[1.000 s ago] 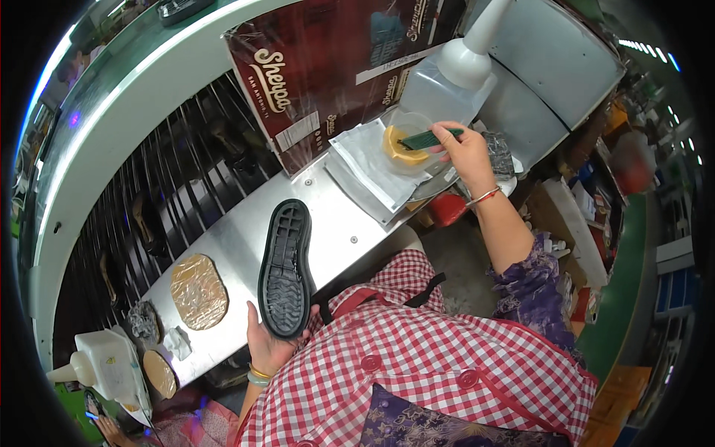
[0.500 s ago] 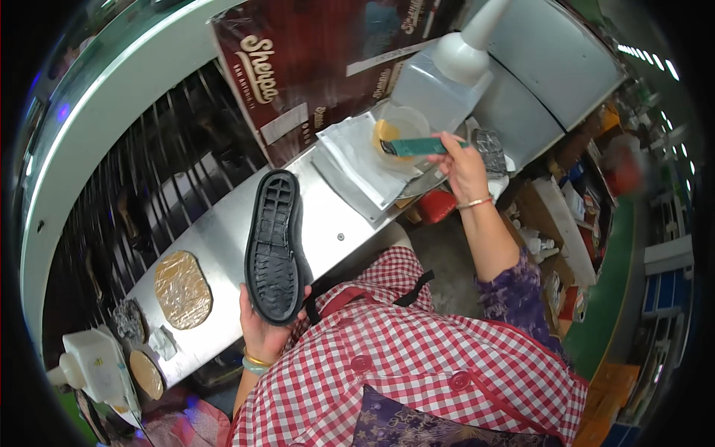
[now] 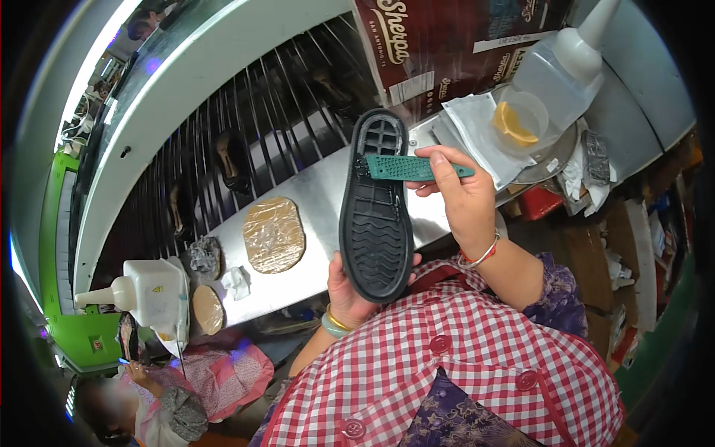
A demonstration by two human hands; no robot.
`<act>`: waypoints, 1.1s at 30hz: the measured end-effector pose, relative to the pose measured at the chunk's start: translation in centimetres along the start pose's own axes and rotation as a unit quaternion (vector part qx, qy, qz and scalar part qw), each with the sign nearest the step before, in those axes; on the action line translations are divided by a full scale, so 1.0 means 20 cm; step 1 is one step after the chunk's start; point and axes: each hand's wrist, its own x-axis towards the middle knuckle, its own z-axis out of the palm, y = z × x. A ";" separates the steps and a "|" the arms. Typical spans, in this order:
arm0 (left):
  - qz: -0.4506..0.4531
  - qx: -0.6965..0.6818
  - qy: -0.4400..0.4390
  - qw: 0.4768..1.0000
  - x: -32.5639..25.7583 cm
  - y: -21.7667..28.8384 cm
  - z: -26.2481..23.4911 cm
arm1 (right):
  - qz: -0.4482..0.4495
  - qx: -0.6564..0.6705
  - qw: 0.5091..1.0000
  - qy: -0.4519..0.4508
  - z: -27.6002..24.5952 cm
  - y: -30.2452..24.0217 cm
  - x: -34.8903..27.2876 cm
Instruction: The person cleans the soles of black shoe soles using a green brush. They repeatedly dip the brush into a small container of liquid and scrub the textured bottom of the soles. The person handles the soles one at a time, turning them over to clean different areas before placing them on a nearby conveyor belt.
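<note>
A black shoe sole (image 3: 378,246) stands tilted up in front of me, its inner side with ribs and hollows facing me. My left hand (image 3: 356,294) grips it around the heel end, thumb on one edge and fingers on the other. My right hand (image 3: 462,190) pinches a green-handled brush (image 3: 406,168). The dark bristles touch or lie just over the sole's inside, near its gridded toe part. Right of the sole, a translucent cup (image 3: 530,112) with yellowish stuff inside stands on a folded white cloth (image 3: 477,130).
Behind the metal ledge (image 3: 316,223) runs a rod conveyor (image 3: 275,104) carrying dark shoe parts. A clear bottle (image 3: 555,74) and a printed carton (image 3: 447,45) stand at the back right. Wrapped tan pads (image 3: 274,235) and a white bottle (image 3: 153,294) are at left. Another person (image 3: 160,410) sits lower left.
The brush has gone from the cup to the sole in my right hand. The view has shifted, so the sole and ledge appear further right. My left hand still grips the sole.
</note>
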 end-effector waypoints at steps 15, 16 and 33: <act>0.037 0.015 -0.012 0.999 0.05 0.02 0.01 | 0.012 -0.046 0.998 -0.044 0.09 -0.02 -0.14; 0.040 0.017 -0.014 0.999 0.05 0.02 0.01 | 0.011 -0.040 0.998 -0.048 0.09 -0.02 -0.15; 0.082 0.022 0.064 0.994 0.02 0.09 -0.01 | 0.009 -0.109 0.980 -0.166 0.12 -0.08 -0.28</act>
